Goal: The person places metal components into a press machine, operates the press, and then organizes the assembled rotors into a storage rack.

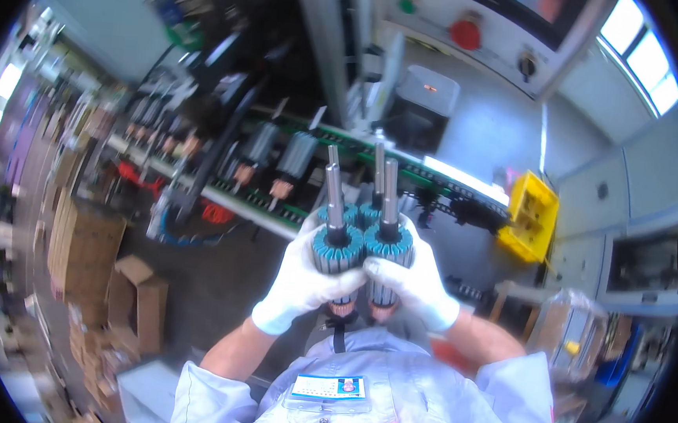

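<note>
A cluster of several motor armatures [338, 251] is squeezed between my two white-gloved hands, in front of my chest. Their steel shafts point up and away from me, and the teal-insulated slots ring the tops of the cores. Copper commutators [342, 307] show below. My left hand [300, 279] is wrapped round the left side of the cluster, its thumb across the near left armature. From the right, my right hand [419, 281] closes on the near right armature [388, 250], thumb in front. Most fingers of both hands are hidden behind the cores.
Beyond my hands a green-edged conveyor [265, 206] runs across, carrying more armatures [295, 157]. A yellow bin [527, 218] stands at its right end. At the back is a machine panel with a red button [465, 33]. An open cardboard box [137, 307] sits at left.
</note>
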{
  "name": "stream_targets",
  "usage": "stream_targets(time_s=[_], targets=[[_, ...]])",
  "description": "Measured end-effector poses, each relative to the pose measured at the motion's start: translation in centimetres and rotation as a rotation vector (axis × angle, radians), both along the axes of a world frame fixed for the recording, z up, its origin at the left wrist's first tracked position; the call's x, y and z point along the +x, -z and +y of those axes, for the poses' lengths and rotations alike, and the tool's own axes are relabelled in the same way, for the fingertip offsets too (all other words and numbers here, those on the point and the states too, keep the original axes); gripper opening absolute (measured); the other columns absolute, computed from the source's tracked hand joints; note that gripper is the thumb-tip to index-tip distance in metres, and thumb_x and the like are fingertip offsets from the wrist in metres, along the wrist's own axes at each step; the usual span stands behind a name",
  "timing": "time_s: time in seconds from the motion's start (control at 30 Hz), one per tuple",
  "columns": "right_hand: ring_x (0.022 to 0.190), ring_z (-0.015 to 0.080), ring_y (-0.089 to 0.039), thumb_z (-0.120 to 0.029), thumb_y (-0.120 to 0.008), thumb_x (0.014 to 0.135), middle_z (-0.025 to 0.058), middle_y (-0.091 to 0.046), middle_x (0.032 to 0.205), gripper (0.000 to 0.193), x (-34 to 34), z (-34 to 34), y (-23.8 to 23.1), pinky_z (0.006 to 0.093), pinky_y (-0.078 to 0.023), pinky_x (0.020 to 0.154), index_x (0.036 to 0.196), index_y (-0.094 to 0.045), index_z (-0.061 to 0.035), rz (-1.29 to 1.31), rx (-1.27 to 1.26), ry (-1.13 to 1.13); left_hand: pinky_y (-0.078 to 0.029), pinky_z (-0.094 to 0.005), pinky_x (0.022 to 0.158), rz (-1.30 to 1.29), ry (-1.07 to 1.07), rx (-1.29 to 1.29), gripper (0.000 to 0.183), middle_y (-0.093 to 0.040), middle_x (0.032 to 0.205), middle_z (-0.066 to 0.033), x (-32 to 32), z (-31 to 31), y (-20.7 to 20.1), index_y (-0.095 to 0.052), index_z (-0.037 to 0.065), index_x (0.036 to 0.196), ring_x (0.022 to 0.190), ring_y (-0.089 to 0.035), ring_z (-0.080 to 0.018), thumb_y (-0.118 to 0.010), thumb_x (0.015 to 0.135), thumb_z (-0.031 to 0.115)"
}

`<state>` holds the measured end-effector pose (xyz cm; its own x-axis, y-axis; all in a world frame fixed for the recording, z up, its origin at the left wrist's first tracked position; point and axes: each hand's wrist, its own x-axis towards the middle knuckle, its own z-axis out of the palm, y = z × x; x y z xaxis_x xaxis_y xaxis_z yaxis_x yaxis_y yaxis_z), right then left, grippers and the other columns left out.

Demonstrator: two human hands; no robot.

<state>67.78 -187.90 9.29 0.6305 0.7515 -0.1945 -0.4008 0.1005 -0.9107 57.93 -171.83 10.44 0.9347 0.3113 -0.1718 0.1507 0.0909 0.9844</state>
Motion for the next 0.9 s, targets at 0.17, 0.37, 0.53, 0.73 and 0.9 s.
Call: stream_targets(time_s=[0.17, 0.37, 0.53, 0.73, 0.9], targets=[[0.129, 0.0202, -0.046, -0.023, -0.086, 0.075, 0.0134, -0.043, 0.143, 0.083, -5.1, -0.2, -0.3, 0.0381, -0.034, 0.112, 0.141, -0.042, 0.0017, 0.002, 0.109, -0.365, -0.038, -0.0406, 0.111, -0.030, -0.312, 0.119, 0.051, -0.053, 0.137, -0.0160, -10.7, -3.6, -1.3, -0.072, 0.007, 0.113, 0.129, -0.051, -0.0294, -0.084, 0.064, 0.017], [0.113, 0.0152, -0.055, -0.023, -0.085, 0.074, 0.0090, -0.055, 0.127, 0.064, -11.2, 0.5, -1.4, 0.0310, -0.045, 0.099, 0.127, -0.057, -0.0006, 0.253, 0.156, -0.896, -0.049, -0.0340, 0.091, -0.188, -0.572, 0.110, 0.056, -0.068, 0.103, -0.0103, -26.0, -9.1, -1.9, -0.068, -0.004, 0.107, 0.097, -0.064, -0.0201, -0.082, 0.059, 0.020], [0.090, 0.0134, -0.061, -0.033, -0.090, 0.068, 0.0083, -0.064, 0.104, 0.065, -17.1, 2.3, -0.6, 0.0306, -0.052, 0.080, 0.115, -0.059, 0.0008, 0.396, 0.225, -1.269, -0.050, -0.0348, 0.091, -0.414, -0.777, 0.024, 0.057, -0.064, 0.106, -0.0123, -33.9, -14.1, -1.4, -0.066, -0.003, 0.105, 0.101, -0.063, -0.0223, -0.083, 0.060, 0.026], [0.097, 0.0206, -0.059, -0.052, -0.090, 0.062, 0.0118, -0.063, 0.106, 0.069, -27.8, 6.6, -0.9, 0.0378, -0.048, 0.089, 0.098, -0.063, 0.0005, 0.346, 0.210, -1.539, -0.048, -0.0338, 0.091, -0.657, -0.967, -0.071, 0.057, -0.060, 0.110, -0.0129, -44.4, -17.2, 0.7, -0.064, -0.004, 0.105, 0.104, -0.060, -0.0230, -0.083, 0.062, 0.029], [0.103, 0.0208, -0.055, -0.057, -0.085, 0.063, 0.0098, -0.060, 0.108, 0.076, -39.4, 11.1, 0.0, 0.0374, -0.046, 0.092, 0.105, -0.062, 0.0010, 0.217, 0.155, -1.668, -0.045, -0.0325, 0.092, -0.597, -1.149, -0.150, 0.067, -0.060, 0.110, -0.0110, -54.9, -17.4, 2.0, -0.061, -0.002, 0.112, 0.106, -0.057, -0.0203, -0.084, 0.059, 0.032]])
